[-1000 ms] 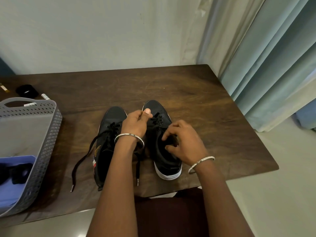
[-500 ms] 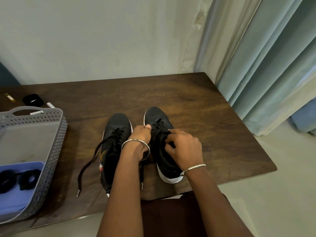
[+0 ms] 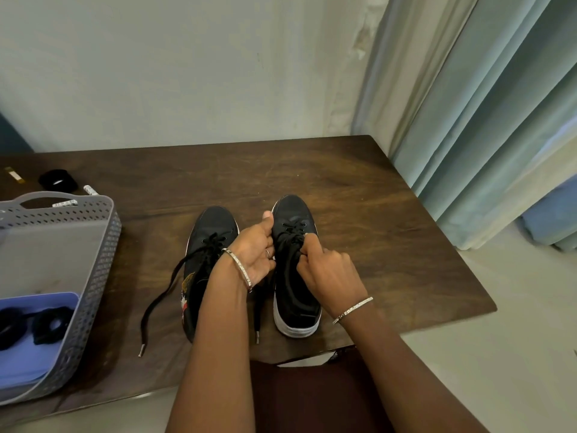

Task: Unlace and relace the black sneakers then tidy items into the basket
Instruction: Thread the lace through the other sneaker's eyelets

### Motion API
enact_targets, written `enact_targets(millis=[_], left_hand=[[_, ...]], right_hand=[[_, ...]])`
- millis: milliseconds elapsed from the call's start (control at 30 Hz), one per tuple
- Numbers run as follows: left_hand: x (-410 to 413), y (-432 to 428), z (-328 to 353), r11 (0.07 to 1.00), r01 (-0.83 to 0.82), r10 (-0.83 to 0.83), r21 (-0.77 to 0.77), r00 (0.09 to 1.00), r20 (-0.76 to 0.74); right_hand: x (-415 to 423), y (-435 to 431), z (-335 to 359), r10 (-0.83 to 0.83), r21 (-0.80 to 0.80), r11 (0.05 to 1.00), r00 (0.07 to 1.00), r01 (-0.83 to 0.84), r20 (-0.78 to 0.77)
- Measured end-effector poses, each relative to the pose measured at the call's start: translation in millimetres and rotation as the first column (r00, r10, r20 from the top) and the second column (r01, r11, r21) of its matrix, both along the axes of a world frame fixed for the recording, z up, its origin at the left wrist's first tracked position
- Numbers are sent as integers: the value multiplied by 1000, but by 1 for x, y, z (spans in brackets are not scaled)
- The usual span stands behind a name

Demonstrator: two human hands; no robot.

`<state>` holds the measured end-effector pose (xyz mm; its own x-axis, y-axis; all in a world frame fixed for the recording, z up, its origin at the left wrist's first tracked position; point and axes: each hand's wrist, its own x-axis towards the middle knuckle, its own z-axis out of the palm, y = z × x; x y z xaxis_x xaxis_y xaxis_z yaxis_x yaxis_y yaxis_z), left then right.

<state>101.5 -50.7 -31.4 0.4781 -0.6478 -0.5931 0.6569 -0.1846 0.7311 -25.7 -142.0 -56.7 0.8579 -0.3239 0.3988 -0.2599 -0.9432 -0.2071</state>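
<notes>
Rolled over since half a second ago, the left hand [image 3: 256, 250] now shows its palm, thumb lifted beside the toe of the right sneaker [image 3: 293, 210], where before its back faced up. At the desk's [image 3: 374, 220] left edge the grey basket [image 3: 96, 226] sits as it did, with black scrunchies [image 3: 40, 326] on a blue pad inside. A few small items lie behind it at the far left corner, too small to name. Next comes the left sneaker [image 3: 215, 223], near the front edge, its loose lace [image 3: 165, 287] trailing toward the basket, unmoved. The left hand's fingers curl against the inner side of the right sneaker, steadying it. Just right of them the right hand [image 3: 332, 273] pinches the lace [image 3: 292, 228] at the upper eyelets, much where it was. Both hands are close together on the one shoe. The step looks to be unlacing the right sneaker, early in the task. To do it well, hold the shoe down firmly with the left hand and slacken each crossing in turn from the top. Draw the lace straight out of its eyelet rather than yanking, so it neither jams nor drags the shoe into its neighbour.
</notes>
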Motion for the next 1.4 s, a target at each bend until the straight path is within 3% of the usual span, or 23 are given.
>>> enact_targets(millis=[200, 367, 533, 600, 700, 767, 800, 833, 900, 1000, 1067, 1400], left_hand=[[-9, 5, 3, 1000, -24, 24, -19, 1000, 14], [-25, 11, 9, 998, -58, 58, 4, 997, 49], [-49, 20, 25, 992, -17, -7, 128, 983, 183], [-50, 24, 17, 978, -14, -50, 206, 951, 304], [-57, 51, 20, 899, -160, -145, 408, 770, 621], [-71, 78, 37, 783, -395, -218, 480, 549, 807], [-77, 93, 41, 715, -485, -269, 504, 475, 838], [-78, 104, 36, 668, -526, -295, 527, 463, 836], [-76, 126, 23, 659, -492, -266, 568, 554, 789], [-70, 139, 7, 806, -371, -84, 461, 699, 711], [-74, 137, 7, 838, -344, -28, 424, 748, 663], [-77, 107, -2, 850, -343, -11, 400, 747, 664]], right_hand=[[1, 1, -9, 4, -65, 998, 999, -6, -41], [-1, 9, 1, -20, 50, 998, 976, 31, -218], [-8, 21, 21, -48, 76, 994, 955, 73, -292], [-11, 22, 23, -48, 94, 992, 946, 83, -321], [-15, 26, 27, -52, 126, 987, 950, 96, -308], [-17, 27, 27, -51, 155, 983, 952, 102, -302], [-18, 29, 28, -46, 166, 981, 951, 100, -306], [-19, 29, 27, -39, 173, 980, 949, 98, -314], [-21, 31, 25, -39, 171, 981, 947, 97, -318], [-23, 35, 21, -45, 157, 983, 949, 98, -313], [-25, 38, 19, -41, 151, 984, 950, 92, -311], [-21, 36, 16, -17, 144, 988, 959, 60, -283]])
